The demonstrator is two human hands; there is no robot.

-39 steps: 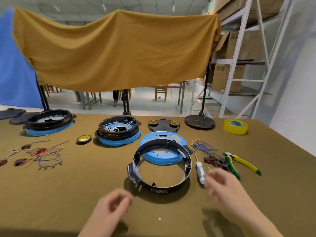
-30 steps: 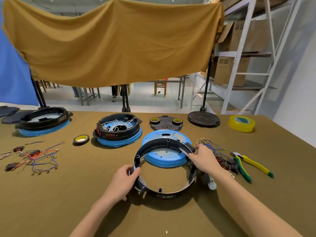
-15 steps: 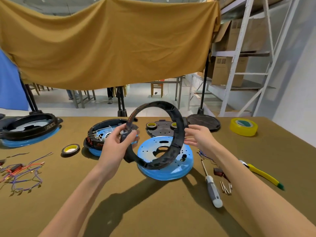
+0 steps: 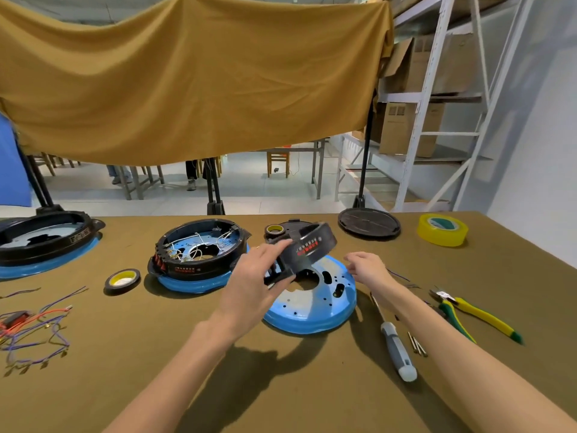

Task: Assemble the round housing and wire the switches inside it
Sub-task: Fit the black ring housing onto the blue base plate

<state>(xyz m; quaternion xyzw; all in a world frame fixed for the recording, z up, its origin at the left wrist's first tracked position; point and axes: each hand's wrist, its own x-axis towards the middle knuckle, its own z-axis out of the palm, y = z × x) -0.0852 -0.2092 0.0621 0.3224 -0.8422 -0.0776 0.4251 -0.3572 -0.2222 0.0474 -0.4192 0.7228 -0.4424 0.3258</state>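
My left hand point(image 4: 254, 281) grips the black housing ring point(image 4: 307, 248) and holds it tilted in the air above the blue base plate point(image 4: 315, 303), which lies flat on the table. The ring's outer wall with red markings faces me. My right hand point(image 4: 367, 265) hovers just right of the ring with relaxed fingers, not touching it. A bundle of wires with switches point(image 4: 29, 328) lies at the far left. More wires point(image 4: 401, 276) show behind my right forearm.
An assembled wired housing point(image 4: 199, 254) and another housing point(image 4: 46, 239) stand at the back left. Black tape roll point(image 4: 122, 280), yellow tape roll point(image 4: 442, 229), screwdriver point(image 4: 396, 348), yellow-handled pliers point(image 4: 474, 314), loose screws point(image 4: 416, 343) and a black lid point(image 4: 369, 223) lie around.
The ring was lifted off the table from around the blue plate and turned in the air. My right hand has let go of it; my left hand alone holds it now.
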